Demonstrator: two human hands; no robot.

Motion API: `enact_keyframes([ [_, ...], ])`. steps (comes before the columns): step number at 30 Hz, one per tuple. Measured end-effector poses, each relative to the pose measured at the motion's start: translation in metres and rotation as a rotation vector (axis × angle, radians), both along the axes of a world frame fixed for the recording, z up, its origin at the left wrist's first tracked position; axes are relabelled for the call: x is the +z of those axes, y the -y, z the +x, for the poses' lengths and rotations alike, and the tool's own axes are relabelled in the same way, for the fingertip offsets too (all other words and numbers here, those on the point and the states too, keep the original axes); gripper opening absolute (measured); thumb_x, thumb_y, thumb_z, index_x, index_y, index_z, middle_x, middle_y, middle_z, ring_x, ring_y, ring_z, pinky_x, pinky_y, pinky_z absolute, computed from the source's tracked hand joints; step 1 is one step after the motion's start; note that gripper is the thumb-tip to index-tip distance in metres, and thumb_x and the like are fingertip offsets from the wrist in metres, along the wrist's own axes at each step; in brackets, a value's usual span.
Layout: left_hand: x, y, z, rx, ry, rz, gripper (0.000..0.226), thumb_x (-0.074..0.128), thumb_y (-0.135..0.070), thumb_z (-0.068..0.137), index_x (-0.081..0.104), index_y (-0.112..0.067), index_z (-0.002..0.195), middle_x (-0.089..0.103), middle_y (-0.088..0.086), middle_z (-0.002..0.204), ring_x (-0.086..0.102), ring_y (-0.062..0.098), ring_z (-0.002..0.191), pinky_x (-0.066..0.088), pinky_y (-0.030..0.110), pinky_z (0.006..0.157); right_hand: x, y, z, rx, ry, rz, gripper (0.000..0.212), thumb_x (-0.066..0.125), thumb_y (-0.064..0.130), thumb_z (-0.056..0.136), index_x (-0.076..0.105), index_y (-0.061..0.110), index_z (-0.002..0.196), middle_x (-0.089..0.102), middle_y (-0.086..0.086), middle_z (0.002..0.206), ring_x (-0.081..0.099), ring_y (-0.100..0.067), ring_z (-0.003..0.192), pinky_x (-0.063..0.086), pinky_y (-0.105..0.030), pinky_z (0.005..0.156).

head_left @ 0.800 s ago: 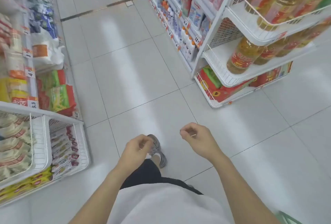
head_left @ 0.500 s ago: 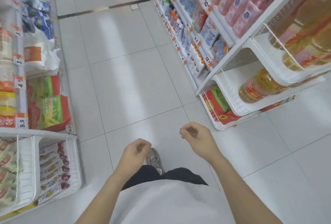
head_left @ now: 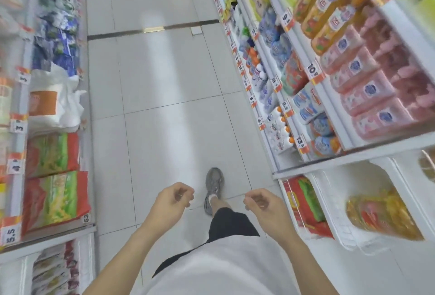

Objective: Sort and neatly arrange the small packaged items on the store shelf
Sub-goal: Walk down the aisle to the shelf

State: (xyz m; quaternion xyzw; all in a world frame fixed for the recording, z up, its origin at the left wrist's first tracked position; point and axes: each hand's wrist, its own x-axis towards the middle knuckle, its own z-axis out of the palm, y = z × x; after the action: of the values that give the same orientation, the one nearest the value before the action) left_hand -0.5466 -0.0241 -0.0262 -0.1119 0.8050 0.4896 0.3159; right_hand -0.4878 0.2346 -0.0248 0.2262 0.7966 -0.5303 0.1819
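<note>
Left hand (head_left: 173,199) and right hand (head_left: 264,204) out front, fingers loosely curled, both empty.

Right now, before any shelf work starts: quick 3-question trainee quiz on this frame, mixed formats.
1. True or false: the left hand holds a packet.
2. The pink bottles stand on which side of the aisle? A) the person's left B) the person's right
3. Fill in: the grey shoe rests on the white tiled ____.

Key: 1 false, neither it nor the right hand has a grip on anything; 2 B; 3 floor.
</note>
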Motion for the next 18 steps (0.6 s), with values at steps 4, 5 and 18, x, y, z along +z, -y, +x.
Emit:
enact_keyframes([
  [4, 0.011, 0.002, -0.106, 0.042, 0.027, -0.037, 0.013, 0.055, -0.026, 0.094, 0.066, -0.025, 0.088, 0.072, -0.004, 0.087, 0.067, 0.008, 0.076, 0.05, 0.023, 0.073, -0.002, -0.006, -0.136, 0.087, 0.009, -0.027, 0.006, 0.067, 0.022, 0.091, 0.07, 0.026, 0.089, 0.073, 0.018, 0.088, 0.068, -0.001, 0.085, 0.049, -0.014, 0.078],
  [5, 0.017, 0.004, -0.131, 0.062, 0.022, -0.045, 0.013, 0.055, -0.027, 0.094, 0.066, -0.026, 0.088, 0.071, -0.006, 0.087, 0.067, 0.008, 0.077, 0.049, 0.022, 0.072, 0.0, -0.005, -0.172, 0.11, 0.004, -0.034, 0.006, 0.067, 0.023, 0.091, 0.07, 0.027, 0.089, 0.073, 0.018, 0.089, 0.068, -0.001, 0.086, 0.049, -0.014, 0.079],
  [18, 0.022, 0.059, -0.501, 0.31, -0.031, 0.039, 0.014, 0.056, -0.019, 0.094, 0.069, -0.02, 0.088, 0.073, 0.0, 0.086, 0.068, 0.012, 0.071, 0.048, 0.023, 0.07, 0.029, 0.062, -0.623, 0.292, -0.127, -0.051, 0.007, 0.066, 0.022, 0.091, 0.071, 0.027, 0.089, 0.073, 0.013, 0.088, 0.068, -0.007, 0.088, 0.051, -0.017, 0.08],
])
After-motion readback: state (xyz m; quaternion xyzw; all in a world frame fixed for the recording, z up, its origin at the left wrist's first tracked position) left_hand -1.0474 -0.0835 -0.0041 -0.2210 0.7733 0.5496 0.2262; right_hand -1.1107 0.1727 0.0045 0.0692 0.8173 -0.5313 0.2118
